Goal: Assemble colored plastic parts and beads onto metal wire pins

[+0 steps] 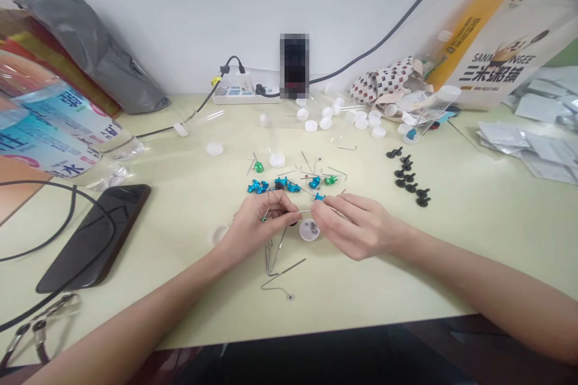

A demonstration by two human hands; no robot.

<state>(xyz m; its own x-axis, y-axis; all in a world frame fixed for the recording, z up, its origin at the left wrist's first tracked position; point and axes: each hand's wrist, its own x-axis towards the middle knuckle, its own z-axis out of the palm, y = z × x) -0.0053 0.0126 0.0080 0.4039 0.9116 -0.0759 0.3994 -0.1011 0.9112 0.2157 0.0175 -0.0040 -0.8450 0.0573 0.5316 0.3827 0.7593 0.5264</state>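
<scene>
My left hand (264, 216) is closed, with several thin bent metal wires between its fingers. One straight metal wire (306, 211) spans the gap to my right hand (354, 222), whose fingertips pinch its other end. Just below that gap sits a small white cap (309, 230) with tiny metal pieces in it. Beyond my fingers lie blue metal fittings (293, 187), a green fitting (331, 180) and loose thin wires. Closer to me, a bent wire (275, 284) rests on the table. The fingers hide part of what they hold.
Black screw-like knobs (410, 178) stand in rows at the right. White caps (360, 120) and clear tubes lie at the back, near a power strip (246, 89). A phone (94, 237), cables and water bottles (58, 126) occupy the left. Bags and packets (548, 147) are at the right.
</scene>
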